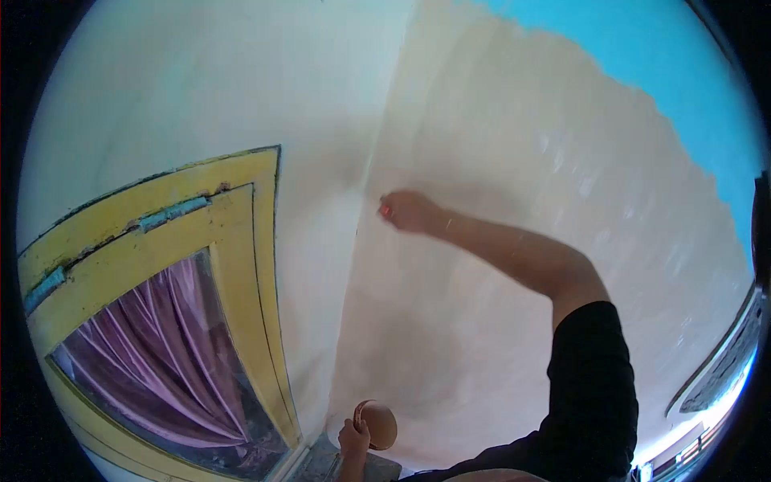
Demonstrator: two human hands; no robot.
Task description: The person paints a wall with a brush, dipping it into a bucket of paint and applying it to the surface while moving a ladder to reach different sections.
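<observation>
My right hand [412, 211] is raised to the wall corner, its fingers closed. A small bit of red shows at the fingers; the rest of what they hold, if anything, is hidden. Low in the view, my left hand [353, 441] grips the rim of a round paint pot [381, 426] with beige-brown contents. Ahead and to the right is a beige painted wall [498, 345], with bright blue [642, 48] above its uneven upper edge. A paler wall [321, 104] meets it at the corner just left of my right hand.
At the left is a yellow-framed window [267, 321] with blue hinges and a purple curtain [177, 353] behind the glass. A grey surface [315, 462] lies below the pot. At the far right is an opening [727, 361] with bright light below it.
</observation>
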